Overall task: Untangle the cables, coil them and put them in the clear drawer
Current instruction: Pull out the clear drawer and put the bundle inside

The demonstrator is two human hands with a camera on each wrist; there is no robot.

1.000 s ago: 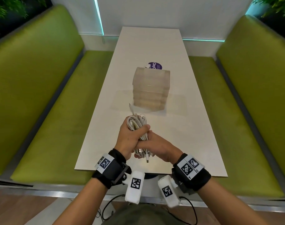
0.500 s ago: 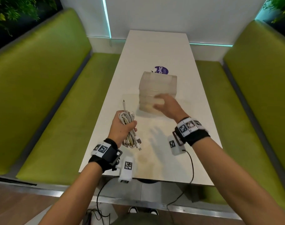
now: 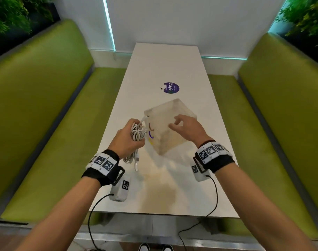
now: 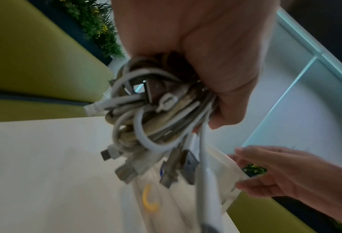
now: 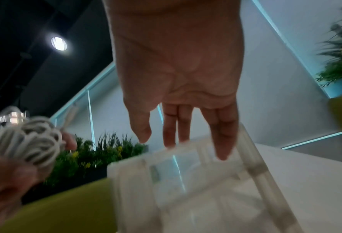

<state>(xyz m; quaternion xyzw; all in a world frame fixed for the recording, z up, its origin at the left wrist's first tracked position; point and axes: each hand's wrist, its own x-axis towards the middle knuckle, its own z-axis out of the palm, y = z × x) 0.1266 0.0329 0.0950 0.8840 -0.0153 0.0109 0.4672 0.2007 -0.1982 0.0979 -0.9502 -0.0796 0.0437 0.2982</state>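
My left hand (image 3: pixel 126 140) grips a coiled bundle of white cables (image 3: pixel 137 134) just left of the clear drawer unit (image 3: pixel 172 144). Several plugs hang below the fist. In the left wrist view the fingers of my left hand (image 4: pixel 206 47) wrap the cables (image 4: pixel 152 110) tightly. My right hand (image 3: pixel 185 127) is spread over the unit's top with its fingers nearly straight. The right wrist view shows the fingertips (image 5: pixel 223 156) of my right hand (image 5: pixel 182 78) touching the top edge of the drawer unit (image 5: pixel 186 181). The unit stands turned corner-on to me.
The white table (image 3: pixel 163 60) runs away from me between two green benches (image 3: pixel 45 105). A purple round sticker (image 3: pixel 171 87) lies behind the drawer unit. Wrist camera leads hang over the near table edge.
My right hand let go of the cables and went to the drawer unit, which is now turned and closer to me. My left hand carried the bundle forward, beside the unit.
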